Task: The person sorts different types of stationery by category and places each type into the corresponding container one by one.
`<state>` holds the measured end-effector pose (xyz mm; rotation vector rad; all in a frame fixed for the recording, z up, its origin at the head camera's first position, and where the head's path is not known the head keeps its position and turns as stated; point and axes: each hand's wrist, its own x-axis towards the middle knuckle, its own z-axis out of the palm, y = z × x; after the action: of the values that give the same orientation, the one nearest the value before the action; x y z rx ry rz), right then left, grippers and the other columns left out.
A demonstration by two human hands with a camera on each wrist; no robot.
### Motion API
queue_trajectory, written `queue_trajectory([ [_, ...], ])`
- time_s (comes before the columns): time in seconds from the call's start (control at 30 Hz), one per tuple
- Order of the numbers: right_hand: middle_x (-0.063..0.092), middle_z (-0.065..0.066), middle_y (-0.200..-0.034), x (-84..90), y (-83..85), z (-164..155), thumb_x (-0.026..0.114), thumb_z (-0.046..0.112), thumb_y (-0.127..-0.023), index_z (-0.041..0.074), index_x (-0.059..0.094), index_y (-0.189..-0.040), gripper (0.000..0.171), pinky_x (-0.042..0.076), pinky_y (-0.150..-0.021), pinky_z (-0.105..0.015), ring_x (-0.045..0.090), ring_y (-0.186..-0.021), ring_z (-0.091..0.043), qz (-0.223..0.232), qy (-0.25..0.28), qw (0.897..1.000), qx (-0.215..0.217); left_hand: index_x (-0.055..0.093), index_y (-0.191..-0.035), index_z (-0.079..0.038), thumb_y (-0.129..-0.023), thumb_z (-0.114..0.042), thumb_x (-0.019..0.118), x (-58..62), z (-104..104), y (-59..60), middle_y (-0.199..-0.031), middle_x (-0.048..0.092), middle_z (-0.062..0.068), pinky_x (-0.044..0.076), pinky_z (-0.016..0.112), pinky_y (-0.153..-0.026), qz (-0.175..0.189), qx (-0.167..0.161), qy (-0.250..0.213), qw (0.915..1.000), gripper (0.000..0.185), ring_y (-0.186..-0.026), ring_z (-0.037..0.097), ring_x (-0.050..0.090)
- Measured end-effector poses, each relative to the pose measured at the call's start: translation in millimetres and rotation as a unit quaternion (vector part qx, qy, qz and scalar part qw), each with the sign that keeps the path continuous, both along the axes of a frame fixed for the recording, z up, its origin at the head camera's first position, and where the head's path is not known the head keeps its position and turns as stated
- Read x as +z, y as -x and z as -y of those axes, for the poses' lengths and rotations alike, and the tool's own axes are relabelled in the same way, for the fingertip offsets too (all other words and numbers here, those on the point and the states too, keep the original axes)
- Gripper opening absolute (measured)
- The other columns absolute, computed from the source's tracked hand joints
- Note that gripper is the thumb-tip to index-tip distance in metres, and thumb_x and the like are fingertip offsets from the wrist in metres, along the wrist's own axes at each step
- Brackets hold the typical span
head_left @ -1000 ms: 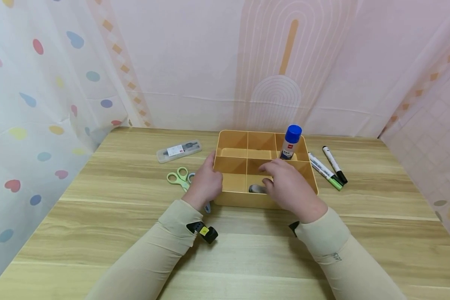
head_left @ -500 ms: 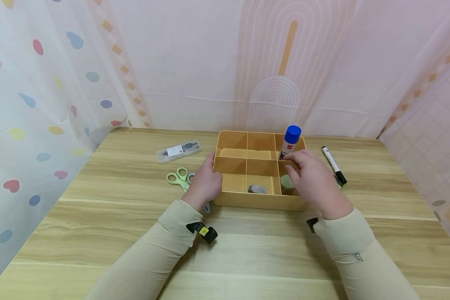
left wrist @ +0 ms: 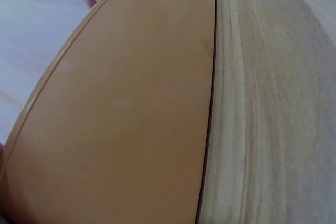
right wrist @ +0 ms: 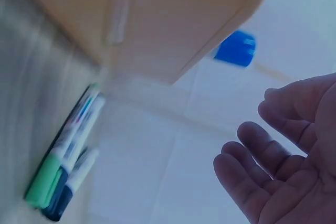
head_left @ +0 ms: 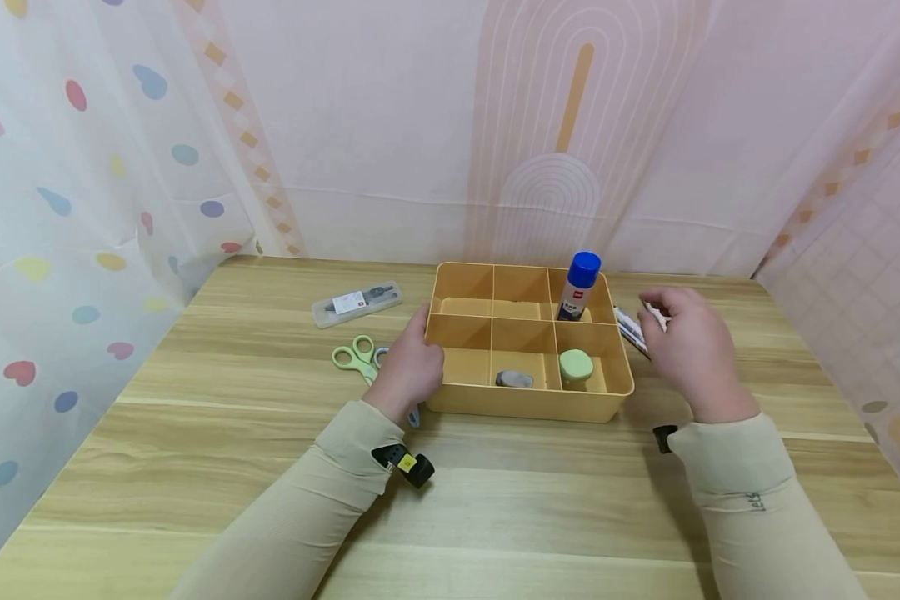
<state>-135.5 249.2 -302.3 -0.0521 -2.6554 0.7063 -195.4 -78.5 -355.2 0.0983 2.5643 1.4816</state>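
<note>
Your right hand (head_left: 688, 346) has swung out of the tray (head_left: 527, 404), leaving the green piece (head_left: 576, 365) in its near-right cell, and now hovers over the markers (right wrist: 65, 174) on the table just right of the tray. Fingers look loosely spread, holding nothing. Markers run near-to-far, seemingly under your palm. Your left hand (head_left: 411, 367) grips the tray's left wall.
</note>
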Motion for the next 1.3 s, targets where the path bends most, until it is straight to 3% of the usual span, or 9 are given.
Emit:
queue_trajectory([
  [0.23, 0.064, -0.030, -0.125, -10.8, 6.7, -20.5, 0.058, 0.013, -0.102, -0.004, 0.066, -0.132, 0.035, 0.046, -0.097, -0.064, 0.059, -0.116, -0.048, 0.044, -0.006, 0.999, -0.028, 0.018, -0.170, -0.021, -0.098, -0.004, 0.037, -1.2, -0.1, 1.1, -0.164, 0.044, 0.013, 0.032, 0.058, -0.124, 0.002, -0.001, -0.001, 1.0000, 0.077, -0.148, 0.036, 0.044],
  [0.47, 0.060, -0.036, -0.135, -18.4, 11.5, -35.2, 0.056, 0.016, -0.103, -0.006, 0.059, -0.141, 0.044, 0.043, -0.103, -0.068, 0.055, -0.123, -0.055, 0.100, -0.019, 0.994, -0.040, 0.018, -0.170, -0.021, -0.097, -0.004, 0.037, -0.1, -0.3, 0.6, -0.163, 0.046, 0.014, 0.033, 0.058, -0.124, 0.003, -0.003, -0.006, 1.0000, 0.077, -0.147, 0.036, 0.046],
  [0.77, 0.050, -0.039, -0.147, -27.2, 15.0, -49.8, 0.053, 0.019, -0.104, -0.009, 0.046, -0.152, 0.056, 0.045, -0.102, -0.068, 0.051, -0.130, -0.057, 0.212, -0.049, 0.975, -0.050, 0.018, -0.170, -0.021, -0.097, -0.004, 0.037, 1.6, -0.1, -0.9, -0.163, 0.046, 0.014, 0.035, 0.057, -0.123, 0.001, -0.006, -0.007, 1.0000, 0.078, -0.145, 0.036, 0.047],
  [0.97, 0.058, -0.038, -0.138, -33.2, 14.2, -55.0, 0.053, 0.017, -0.104, -0.011, 0.048, -0.149, 0.054, 0.049, -0.096, -0.065, 0.059, -0.117, -0.051, 0.230, -0.075, 0.970, -0.027, 0.018, -0.170, -0.020, -0.096, -0.003, 0.037, 0.2, 0.4, 0.3, -0.162, 0.047, 0.014, 0.034, 0.057, -0.123, 0.000, -0.007, -0.013, 0.9999, 0.078, -0.145, 0.036, 0.047],
  [1.13, 0.054, -0.038, -0.144, -37.0, 13.7, -59.6, 0.051, 0.015, -0.104, -0.009, 0.048, -0.149, 0.052, 0.045, -0.104, -0.069, 0.052, -0.129, -0.059, 0.253, -0.084, 0.964, -0.023, 0.018, -0.170, -0.020, -0.097, -0.003, 0.037, 0.0, 0.4, 0.4, -0.162, 0.047, 0.014, 0.033, 0.057, -0.124, 0.000, -0.008, -0.011, 0.9999, 0.078, -0.145, 0.036, 0.046],
  [1.3, 0.054, -0.039, -0.143, -40.4, 13.8, -63.0, 0.050, 0.014, -0.104, -0.006, 0.049, -0.150, 0.050, 0.047, -0.101, -0.068, 0.054, -0.127, -0.059, 0.271, -0.092, 0.958, -0.018, 0.018, -0.170, -0.020, -0.097, -0.003, 0.037, 0.1, 0.8, 0.6, -0.162, 0.047, 0.014, 0.033, 0.058, -0.124, -0.001, -0.008, -0.007, 0.9999, 0.077, -0.146, 0.036, 0.046],
])
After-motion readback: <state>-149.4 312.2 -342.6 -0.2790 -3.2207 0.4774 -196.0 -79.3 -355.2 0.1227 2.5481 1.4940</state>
